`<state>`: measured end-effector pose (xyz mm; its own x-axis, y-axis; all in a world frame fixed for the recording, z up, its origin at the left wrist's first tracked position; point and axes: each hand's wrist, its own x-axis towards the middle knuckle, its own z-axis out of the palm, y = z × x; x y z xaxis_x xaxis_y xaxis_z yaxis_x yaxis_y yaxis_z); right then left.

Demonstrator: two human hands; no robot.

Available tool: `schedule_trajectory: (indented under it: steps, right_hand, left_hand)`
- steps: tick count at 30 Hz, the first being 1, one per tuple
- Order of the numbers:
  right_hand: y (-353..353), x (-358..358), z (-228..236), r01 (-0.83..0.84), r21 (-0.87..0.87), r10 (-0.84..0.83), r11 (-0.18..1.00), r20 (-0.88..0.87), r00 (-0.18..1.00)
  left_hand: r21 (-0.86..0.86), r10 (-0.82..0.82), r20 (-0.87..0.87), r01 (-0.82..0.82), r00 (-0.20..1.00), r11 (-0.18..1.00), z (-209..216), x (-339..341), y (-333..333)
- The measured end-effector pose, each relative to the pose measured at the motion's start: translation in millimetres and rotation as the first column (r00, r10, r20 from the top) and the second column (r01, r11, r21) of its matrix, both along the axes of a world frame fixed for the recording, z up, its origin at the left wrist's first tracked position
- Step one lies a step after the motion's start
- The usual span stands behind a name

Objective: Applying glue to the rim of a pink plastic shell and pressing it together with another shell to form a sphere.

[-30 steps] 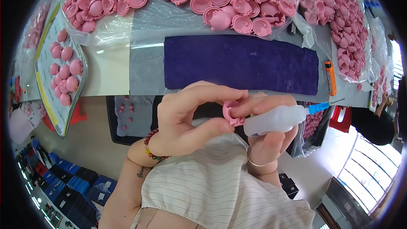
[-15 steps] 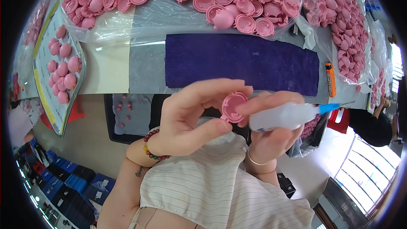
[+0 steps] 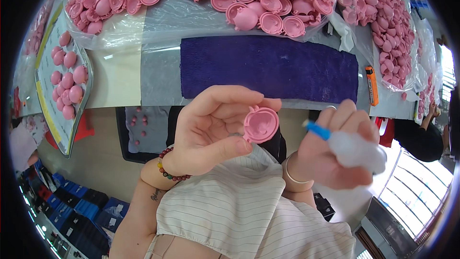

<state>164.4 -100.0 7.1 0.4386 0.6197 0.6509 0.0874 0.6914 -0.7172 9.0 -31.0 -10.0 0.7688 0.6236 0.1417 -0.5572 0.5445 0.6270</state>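
Between the thumb and fingers of my left hand is a pink plastic half shell, its hollow side facing up toward me. Small raised shapes show inside it. To the right, my right hand is wrapped round a white squeeze bottle. The bottle's blue needle tip points left toward the shell, a short gap away from it. Motion blurs the right hand and bottle somewhat. Just beyond both hands lies a dark purple cloth on the table.
Heaps of pink shells fill plastic bags along the far side and right. An orange lighter lies right of the cloth. At left, a tray bears several closed pink balls. Under the table edge is a dark bin.
My right hand has moved off the shell to the right. The bottle has swung round, its tip now pointing left instead of right. The shell has turned slightly in my left hand.
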Motion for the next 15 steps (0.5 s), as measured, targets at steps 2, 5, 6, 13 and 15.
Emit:
schedule_trajectory:
  steps: [2, 5, 6, 13, 15]
  right_hand:
    - [-0.8, 0.8, 8.9, -0.039, 0.031, 0.038, 0.999, 0.053, 0.998]
    - [-5.8, -4.0, 12.2, 0.089, -0.032, -0.071, 0.995, 0.379, 0.923]
    - [-7.0, -4.5, 12.2, 0.088, -0.032, -0.069, 0.996, 0.379, 0.923]
    - [-9.6, -4.3, 11.6, 0.115, -0.056, -0.087, 0.992, 0.356, 0.93]
    - [-9.9, -4.2, 10.2, 0.112, -0.067, -0.08, 0.991, 0.368, 0.926]
  left_hand:
    - [0.028, -0.014, 0.003, 0.014, 1.0, 1.0, -0.9, 0.8, 2.0]
    - [0.05, -0.03, 0.001, 0.03, 1.0, 0.998, -4.2, 0.0, 1.7]
    - [0.042, -0.034, -0.002, 0.034, 0.999, 0.999, -3.6, -0.5, 1.6]
    - [0.053, -0.023, -0.02, 0.024, 1.0, 0.998, -2.5, 0.7, 1.7]
    - [0.04, -0.024, -0.024, 0.024, 0.999, 0.999, -2.0, 0.5, 1.6]
